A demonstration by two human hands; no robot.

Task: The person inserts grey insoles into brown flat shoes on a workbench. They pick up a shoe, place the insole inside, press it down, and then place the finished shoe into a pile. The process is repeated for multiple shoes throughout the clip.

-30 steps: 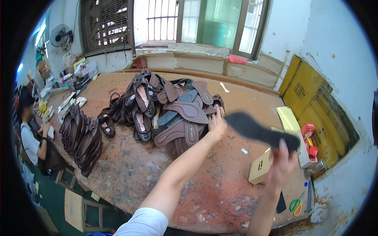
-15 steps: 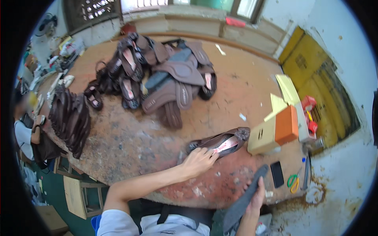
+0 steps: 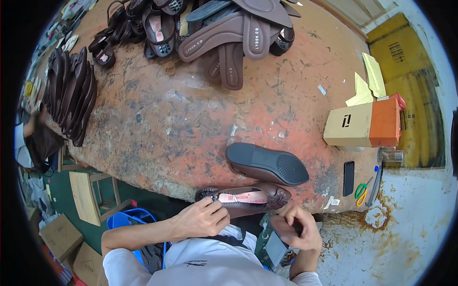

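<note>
My left hand (image 3: 204,218) pinches the heel end of a brown shoe (image 3: 257,209) at the table's near edge. The shoe sits with its opening up, showing a pink lining label inside and a gathered ornament at the toe. Close to the toe, my right hand (image 3: 303,228) is curled around a brown insole (image 3: 282,229), blurred by motion and partly hidden by the fingers. Just beyond the held shoe, another shoe (image 3: 267,164) lies with its black sole upward.
Several brown insoles (image 3: 214,40) are heaped with shoes (image 3: 160,33) at the back. Stacked dark brown pieces (image 3: 71,95) lie at left, near another person's arm (image 3: 29,126). On the right are a beige-orange box (image 3: 350,125), a phone (image 3: 348,178) and scissors (image 3: 362,193).
My left hand has drawn back toward me, now gripping a shoe at the edge. The right hand's insole, grey side showing before, is now turned brown side up. A sole-up shoe has come into sight.
</note>
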